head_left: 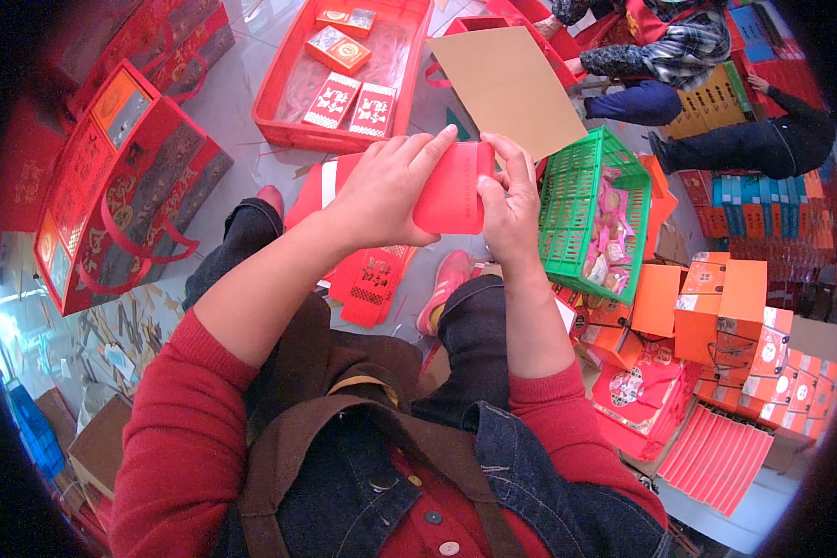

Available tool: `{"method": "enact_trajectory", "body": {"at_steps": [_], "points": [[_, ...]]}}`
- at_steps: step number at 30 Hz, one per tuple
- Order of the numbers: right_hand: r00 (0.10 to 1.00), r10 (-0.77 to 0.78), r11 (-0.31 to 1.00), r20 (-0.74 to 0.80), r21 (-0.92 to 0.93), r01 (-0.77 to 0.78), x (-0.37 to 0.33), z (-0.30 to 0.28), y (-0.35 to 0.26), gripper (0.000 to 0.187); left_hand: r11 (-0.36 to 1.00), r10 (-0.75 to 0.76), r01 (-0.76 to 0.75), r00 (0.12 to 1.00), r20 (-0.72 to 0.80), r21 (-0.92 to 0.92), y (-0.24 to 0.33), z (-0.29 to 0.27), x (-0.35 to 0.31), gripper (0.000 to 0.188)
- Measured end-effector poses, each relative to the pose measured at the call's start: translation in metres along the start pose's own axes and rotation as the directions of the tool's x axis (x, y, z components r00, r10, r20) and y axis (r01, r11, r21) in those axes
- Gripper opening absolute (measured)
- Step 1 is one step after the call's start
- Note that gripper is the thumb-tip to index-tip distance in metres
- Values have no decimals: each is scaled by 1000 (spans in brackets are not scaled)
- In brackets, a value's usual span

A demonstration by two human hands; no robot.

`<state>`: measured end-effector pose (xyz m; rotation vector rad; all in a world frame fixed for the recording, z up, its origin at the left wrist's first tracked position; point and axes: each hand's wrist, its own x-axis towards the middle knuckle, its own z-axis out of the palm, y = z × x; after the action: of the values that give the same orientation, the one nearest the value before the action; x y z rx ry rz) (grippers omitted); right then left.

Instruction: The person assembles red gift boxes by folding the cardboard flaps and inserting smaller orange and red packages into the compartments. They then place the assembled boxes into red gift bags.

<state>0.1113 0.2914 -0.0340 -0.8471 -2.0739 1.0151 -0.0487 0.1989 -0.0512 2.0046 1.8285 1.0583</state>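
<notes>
In front of me, above my knees, I hold a small plain red box (451,193) between both hands. My left hand (381,191) lies across its left part, fingers along the far side and thumb at the near edge, closed on it. My right hand (511,200) grips the right end, thumb against the near face and fingers curled behind. To the left of the box, partly under my left hand, more red card with a white strip (329,184) shows; I cannot tell whether it is joined to the box. Below my hands lie red printed cartons (372,288).
A red crate (268,121) ahead holds several small boxes. Beside it is a tan cardboard sheet (507,84). A green basket (567,191) with pink wrapped pieces stands at right, near stacked orange boxes (721,316). Large red gift bags (112,186) stand left. Other people work at far right.
</notes>
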Motion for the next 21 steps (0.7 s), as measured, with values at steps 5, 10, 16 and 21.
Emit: {"method": "enact_trajectory", "body": {"at_steps": [5, 10, 16, 21], "points": [[995, 93, 994, -26, 59, -91, -1, 1, 9, 23, 1000, 13, -13, 1000, 21, -17, -1, 0, 1, 108], [994, 77, 989, -84, 131, -65, -3, 8, 10, 21, 996, 84, -84, 996, -18, 6, 0, 4, 1, 104], [978, 209, 926, 15, 319, -203, -3, 9, 23, 29, 995, 93, -94, 995, 40, 14, 0, 11, -3, 99], [949, 302, 882, 90, 352, -314, -3, 10, 24, 31, 999, 15, -12, 993, 118, -33, 1, 9, -4, 96]]}}
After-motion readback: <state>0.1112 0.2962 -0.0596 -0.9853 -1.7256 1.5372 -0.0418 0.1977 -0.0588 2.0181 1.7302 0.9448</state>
